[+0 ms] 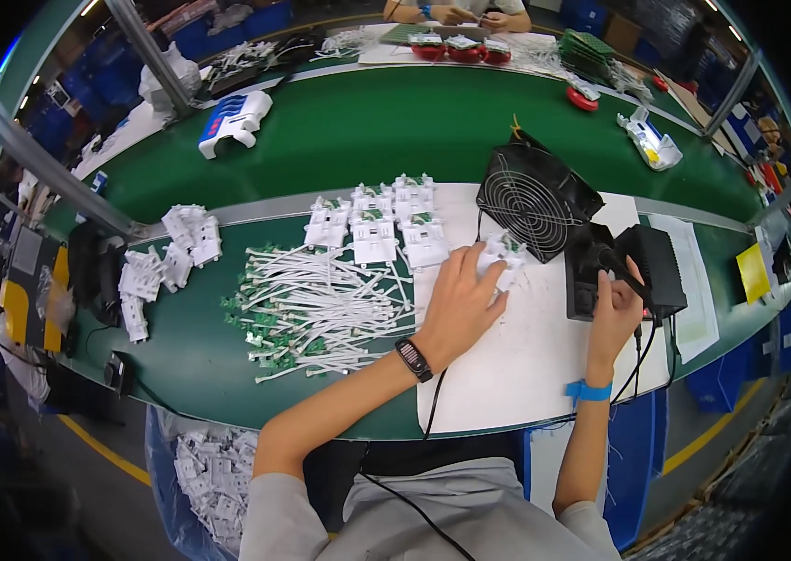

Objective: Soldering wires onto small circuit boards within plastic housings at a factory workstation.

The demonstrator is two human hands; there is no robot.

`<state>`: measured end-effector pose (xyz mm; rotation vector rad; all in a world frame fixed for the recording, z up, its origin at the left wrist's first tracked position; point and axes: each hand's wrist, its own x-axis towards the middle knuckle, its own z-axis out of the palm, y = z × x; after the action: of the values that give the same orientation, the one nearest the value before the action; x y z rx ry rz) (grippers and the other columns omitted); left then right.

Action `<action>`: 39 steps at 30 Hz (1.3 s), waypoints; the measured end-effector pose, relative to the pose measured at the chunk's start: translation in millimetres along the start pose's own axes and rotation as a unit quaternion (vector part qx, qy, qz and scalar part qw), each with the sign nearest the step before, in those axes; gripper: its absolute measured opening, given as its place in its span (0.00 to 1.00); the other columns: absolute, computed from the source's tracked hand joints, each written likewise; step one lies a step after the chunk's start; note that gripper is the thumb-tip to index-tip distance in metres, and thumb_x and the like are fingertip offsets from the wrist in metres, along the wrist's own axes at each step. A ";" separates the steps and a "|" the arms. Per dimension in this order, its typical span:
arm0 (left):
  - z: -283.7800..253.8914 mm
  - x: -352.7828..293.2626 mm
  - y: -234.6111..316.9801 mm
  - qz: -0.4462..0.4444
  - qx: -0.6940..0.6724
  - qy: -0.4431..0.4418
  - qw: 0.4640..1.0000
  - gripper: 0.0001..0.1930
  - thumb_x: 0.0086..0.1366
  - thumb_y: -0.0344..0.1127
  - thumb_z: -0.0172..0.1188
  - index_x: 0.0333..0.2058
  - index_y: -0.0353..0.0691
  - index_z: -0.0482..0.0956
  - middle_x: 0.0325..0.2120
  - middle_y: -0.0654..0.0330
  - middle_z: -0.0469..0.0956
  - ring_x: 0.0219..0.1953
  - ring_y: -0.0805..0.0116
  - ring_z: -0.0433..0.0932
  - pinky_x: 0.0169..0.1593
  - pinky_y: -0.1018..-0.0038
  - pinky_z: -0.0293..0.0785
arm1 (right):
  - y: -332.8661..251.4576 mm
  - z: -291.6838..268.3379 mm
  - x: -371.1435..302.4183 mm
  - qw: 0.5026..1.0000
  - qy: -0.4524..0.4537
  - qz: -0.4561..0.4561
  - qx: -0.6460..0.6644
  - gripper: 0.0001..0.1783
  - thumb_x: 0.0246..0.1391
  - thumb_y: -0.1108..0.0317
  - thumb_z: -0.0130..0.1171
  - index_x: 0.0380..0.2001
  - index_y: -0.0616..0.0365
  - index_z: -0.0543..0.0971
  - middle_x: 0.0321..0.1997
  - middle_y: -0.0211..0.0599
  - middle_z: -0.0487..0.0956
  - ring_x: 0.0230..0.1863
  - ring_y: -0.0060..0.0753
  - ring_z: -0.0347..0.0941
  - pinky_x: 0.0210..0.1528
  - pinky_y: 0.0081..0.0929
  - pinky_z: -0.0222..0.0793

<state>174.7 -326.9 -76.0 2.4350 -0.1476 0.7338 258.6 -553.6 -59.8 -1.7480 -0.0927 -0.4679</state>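
Observation:
My left hand [461,310], with a black band on its wrist, closes its fingertips on a white plastic housing [509,249] on the white board [470,388]. My right hand [614,313], a blue band round its wrist, grips the black handle of what looks like a soldering iron [627,277] by a black holder [581,292]; its tip cannot be made out. Behind stands a black fan [531,201] with a round wire grille. Left of the board lie several white housings with green circuit boards [374,239] in rows, and a heap of white cables with green ends [325,299].
A black box [654,266] stands right of the holder, with cords hanging down. More white housings [192,234] are piled at the left. A bagged bin of white parts [216,477] sits below the table edge. Across the green belt [349,140], another person's hands [456,15] work.

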 end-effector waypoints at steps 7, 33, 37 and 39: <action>-63.3 18.9 22.4 -0.072 -0.050 0.024 0.996 0.22 0.59 0.37 0.70 0.52 0.40 0.79 0.52 0.47 0.77 0.55 0.48 0.72 0.60 0.58 0.68 | 4.4 -3.3 -2.5 1.000 0.017 -0.001 -0.008 0.25 0.65 0.77 0.61 0.64 0.67 0.72 0.25 0.19 0.65 0.26 0.07 0.60 0.28 0.12 0.53; -185.7 -24.2 -196.3 -0.291 0.195 0.053 0.935 0.26 0.56 0.49 0.71 0.50 0.39 0.83 0.49 0.44 0.82 0.53 0.43 0.78 0.56 0.54 0.75 | 30.5 -13.0 -1.3 0.996 -0.024 -0.080 -0.028 0.17 0.66 0.73 0.61 0.56 0.65 0.77 0.25 0.22 0.66 0.25 0.13 0.57 0.27 0.21 0.54; -230.7 -33.2 -195.1 -0.295 0.282 0.081 0.909 0.26 0.55 0.47 0.72 0.49 0.38 0.83 0.46 0.46 0.82 0.52 0.44 0.78 0.55 0.52 0.74 | 32.4 -22.1 -10.0 0.997 -0.064 -0.030 -0.024 0.21 0.66 0.73 0.60 0.60 0.68 0.75 0.26 0.22 0.65 0.27 0.13 0.57 0.28 0.20 0.55; -260.0 -48.9 -201.9 -0.286 0.398 0.113 0.864 0.25 0.56 0.46 0.72 0.49 0.39 0.83 0.43 0.47 0.82 0.50 0.47 0.77 0.53 0.52 0.74 | 15.3 -24.1 -29.9 0.998 -0.063 -0.018 0.002 0.23 0.66 0.75 0.60 0.62 0.68 0.74 0.27 0.21 0.63 0.28 0.13 0.58 0.29 0.19 0.55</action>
<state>64.0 -16.7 -28.1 2.8455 1.1378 0.8926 229.7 -574.6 -80.9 -1.7735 -0.2141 -0.3837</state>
